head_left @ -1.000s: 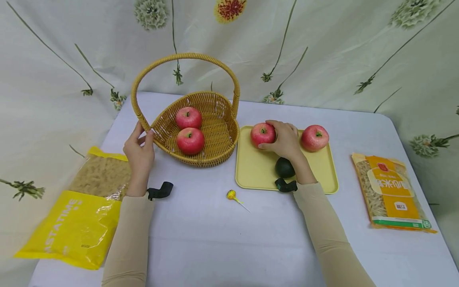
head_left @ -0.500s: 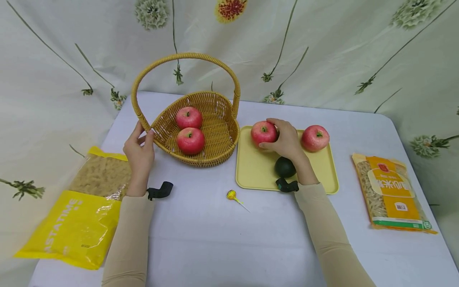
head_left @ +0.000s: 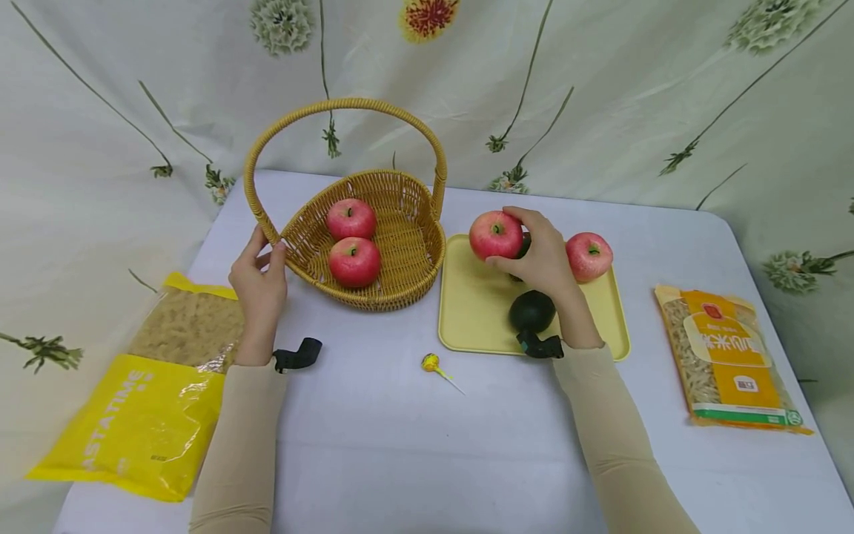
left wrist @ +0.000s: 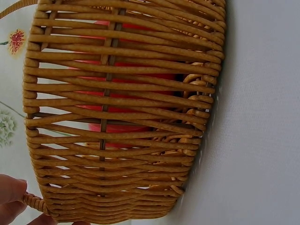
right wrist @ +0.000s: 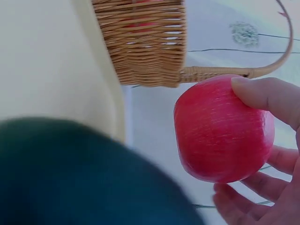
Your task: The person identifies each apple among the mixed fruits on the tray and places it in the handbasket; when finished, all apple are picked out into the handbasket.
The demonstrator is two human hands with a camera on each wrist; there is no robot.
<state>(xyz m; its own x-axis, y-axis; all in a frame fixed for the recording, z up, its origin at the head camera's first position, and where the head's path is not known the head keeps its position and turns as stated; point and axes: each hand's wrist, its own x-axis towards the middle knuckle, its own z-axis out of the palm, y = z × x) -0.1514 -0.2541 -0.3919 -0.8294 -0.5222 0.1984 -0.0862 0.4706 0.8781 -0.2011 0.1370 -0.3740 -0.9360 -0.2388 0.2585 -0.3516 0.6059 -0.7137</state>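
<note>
My left hand [head_left: 260, 278] pinches the wicker basket [head_left: 400, 293] where the handle meets the rim at its left end. Two red apples, a rear apple [head_left: 351, 219] and a front apple [head_left: 354, 262], lie inside; in the left wrist view they show red through the basket's weave [left wrist: 117, 101]. Over the yellow tray [head_left: 467, 326], my right hand [head_left: 543, 256] holds another red apple [right wrist: 222, 129] between thumb and fingers, raised off the tray. A dark green round fruit [head_left: 531, 310] sits below that wrist. A second dark thing [head_left: 523, 246] is mostly hidden behind the right hand.
One more red apple [head_left: 588, 256] is on the tray's far right. A yellow lollipop [head_left: 431, 363] lies in front, between basket and tray. A yellow pasta bag [head_left: 153, 400] lies at the left edge, and an orange-labelled packet [head_left: 734, 360] at the right.
My right hand has lifted the apple from the tray, moving up and slightly right, which uncovers part of a dark thing behind it. The left hand and basket have stayed still.
</note>
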